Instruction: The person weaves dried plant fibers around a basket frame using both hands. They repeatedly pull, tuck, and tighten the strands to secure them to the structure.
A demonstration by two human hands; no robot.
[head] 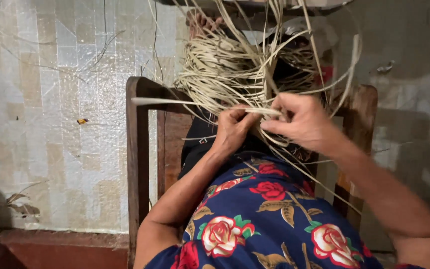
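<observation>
A tangled bundle of pale straw-coloured strips [230,69] rests in front of me above my lap. My left hand [232,129] is closed around a few strips at the bundle's lower edge. My right hand [302,122] pinches a flat strip beside it, fingers touching the left hand's thumb. One long strip [160,101] sticks out to the left over the chair rail. Loose strips loop out to the right and upward.
A dark wooden chair frame [136,149] stands around my legs, its right post [362,119] behind my right wrist. My lap is covered by blue cloth with red roses [265,219]. A woven plastic mat [51,124] lies on the floor at left, grey concrete at right.
</observation>
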